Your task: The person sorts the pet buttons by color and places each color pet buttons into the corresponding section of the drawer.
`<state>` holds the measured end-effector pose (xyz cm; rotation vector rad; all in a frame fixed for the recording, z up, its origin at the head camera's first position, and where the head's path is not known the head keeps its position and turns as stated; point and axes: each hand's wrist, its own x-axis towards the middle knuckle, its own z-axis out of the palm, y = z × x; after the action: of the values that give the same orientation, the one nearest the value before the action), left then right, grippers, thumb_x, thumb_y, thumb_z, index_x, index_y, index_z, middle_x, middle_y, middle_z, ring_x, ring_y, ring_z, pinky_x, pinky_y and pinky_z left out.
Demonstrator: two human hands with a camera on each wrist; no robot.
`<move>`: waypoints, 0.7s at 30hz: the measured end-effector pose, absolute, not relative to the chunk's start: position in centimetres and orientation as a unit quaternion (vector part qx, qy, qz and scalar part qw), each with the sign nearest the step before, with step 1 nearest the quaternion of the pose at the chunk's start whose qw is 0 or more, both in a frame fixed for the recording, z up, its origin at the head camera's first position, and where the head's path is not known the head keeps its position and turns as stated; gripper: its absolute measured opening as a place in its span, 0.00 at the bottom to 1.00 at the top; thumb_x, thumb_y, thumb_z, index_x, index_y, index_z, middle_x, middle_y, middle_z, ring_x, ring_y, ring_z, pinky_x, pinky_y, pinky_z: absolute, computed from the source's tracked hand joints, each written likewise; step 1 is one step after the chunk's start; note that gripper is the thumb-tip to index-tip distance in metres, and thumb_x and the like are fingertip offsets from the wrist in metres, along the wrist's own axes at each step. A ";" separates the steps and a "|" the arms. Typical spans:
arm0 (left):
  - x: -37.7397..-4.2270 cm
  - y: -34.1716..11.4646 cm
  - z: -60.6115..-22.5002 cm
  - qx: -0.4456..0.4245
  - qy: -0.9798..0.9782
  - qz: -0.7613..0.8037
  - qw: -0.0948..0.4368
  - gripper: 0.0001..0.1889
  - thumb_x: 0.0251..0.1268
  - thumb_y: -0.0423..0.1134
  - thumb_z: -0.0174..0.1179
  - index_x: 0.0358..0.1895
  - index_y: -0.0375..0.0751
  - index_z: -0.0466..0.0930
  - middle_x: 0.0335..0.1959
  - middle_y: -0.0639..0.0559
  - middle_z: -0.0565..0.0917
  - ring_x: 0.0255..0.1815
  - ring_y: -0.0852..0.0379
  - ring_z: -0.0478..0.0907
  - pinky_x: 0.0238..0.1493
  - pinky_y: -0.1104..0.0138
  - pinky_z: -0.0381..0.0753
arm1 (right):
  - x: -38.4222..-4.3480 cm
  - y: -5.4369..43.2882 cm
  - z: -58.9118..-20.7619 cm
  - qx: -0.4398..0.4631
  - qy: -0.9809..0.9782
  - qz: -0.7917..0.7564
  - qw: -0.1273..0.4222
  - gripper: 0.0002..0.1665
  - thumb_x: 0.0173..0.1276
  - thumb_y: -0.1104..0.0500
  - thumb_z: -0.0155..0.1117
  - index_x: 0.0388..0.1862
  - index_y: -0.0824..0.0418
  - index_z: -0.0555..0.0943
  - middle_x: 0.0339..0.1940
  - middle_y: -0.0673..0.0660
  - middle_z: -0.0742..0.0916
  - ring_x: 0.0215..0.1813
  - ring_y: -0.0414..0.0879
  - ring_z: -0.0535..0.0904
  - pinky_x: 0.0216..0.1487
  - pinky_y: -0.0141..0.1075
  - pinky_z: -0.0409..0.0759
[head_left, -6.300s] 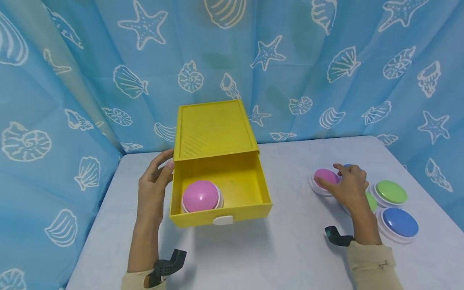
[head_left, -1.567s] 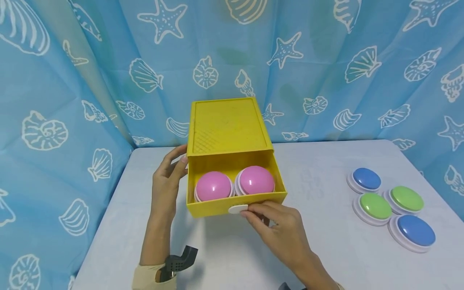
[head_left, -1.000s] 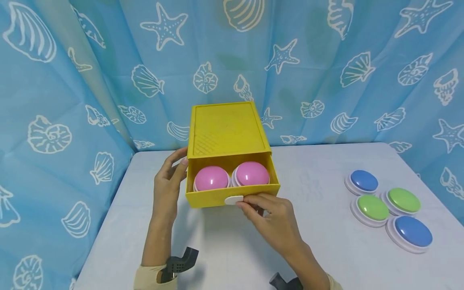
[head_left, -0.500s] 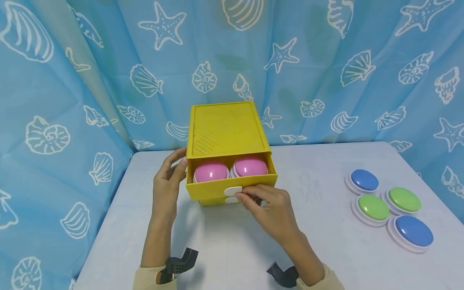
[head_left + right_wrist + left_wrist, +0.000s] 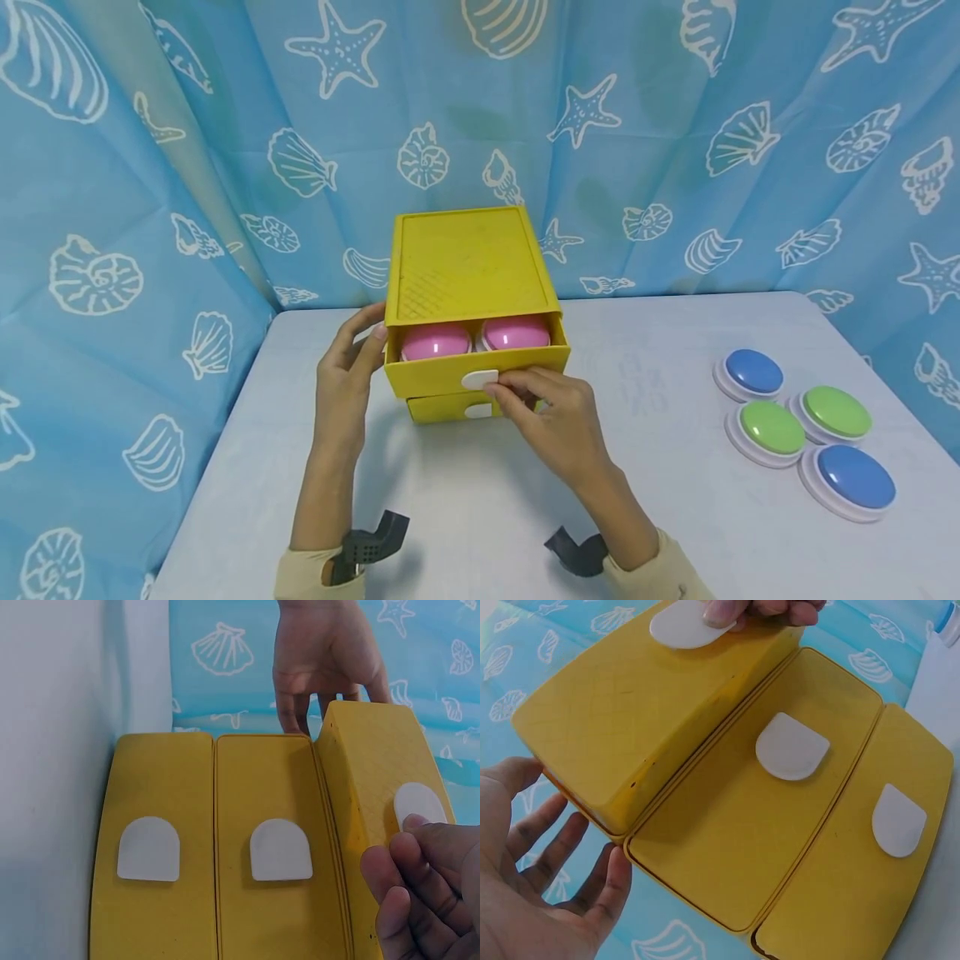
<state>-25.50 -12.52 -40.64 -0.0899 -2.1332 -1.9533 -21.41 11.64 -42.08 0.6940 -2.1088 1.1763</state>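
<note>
A yellow drawer cabinet (image 5: pixel 468 267) stands near the back of the table. Its top drawer (image 5: pixel 420 381) is partly pulled out and holds two pink dome-topped push buttons with white bases, one at left (image 5: pixel 437 342) and one at right (image 5: pixel 516 332). My right hand (image 5: pixel 558 421) pinches the white handle (image 5: pixel 478 380) of that drawer between thumb and fingers. With fingers fairly straight, my left hand (image 5: pixel 345 367) rests against the cabinet's left side. In the left wrist view two lower drawers, the middle one (image 5: pixel 735 817) and the bottom one (image 5: pixel 840 877), are fully in.
Toward the table's right side sit two blue push buttons, one behind (image 5: pixel 753 372) and one in front (image 5: pixel 855 477), and two green ones (image 5: pixel 775 427) grouped with them. A blue seashell-patterned curtain (image 5: pixel 600 167) hangs behind and left of the white table (image 5: pixel 660 533).
The second pink button has gone from the table into the top drawer. My right hand moved from there to the handle, and the drawer has slid steadily inward. My left hand stays at the side.
</note>
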 end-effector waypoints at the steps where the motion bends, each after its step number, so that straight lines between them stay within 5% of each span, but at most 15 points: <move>1: -25.5 -12.5 -40.7 -0.030 -0.732 -0.670 0.124 0.24 0.70 0.60 0.58 0.66 0.62 0.76 0.64 0.62 0.74 0.62 0.57 0.75 0.68 0.48 0.68 | -21.5 11.6 -42.1 0.264 -0.797 0.445 0.311 0.06 0.58 0.65 0.77 0.34 0.61 0.88 0.23 0.47 0.84 0.25 0.38 0.74 0.25 0.30 0.77; 21: -25.6 -12.3 -40.7 -0.041 -0.721 -0.681 0.126 0.23 0.71 0.60 0.58 0.66 0.61 0.76 0.64 0.61 0.74 0.60 0.56 0.76 0.65 0.48 0.70 | -24.2 11.3 -42.5 0.274 -0.780 0.436 0.355 0.08 0.54 0.68 0.79 0.32 0.63 0.87 0.24 0.50 0.85 0.24 0.38 0.76 0.24 0.31 0.78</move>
<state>-25.57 -12.32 -40.70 -0.1197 -2.0982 -1.9817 -24.20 11.31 -42.54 0.7089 -2.0165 1.1279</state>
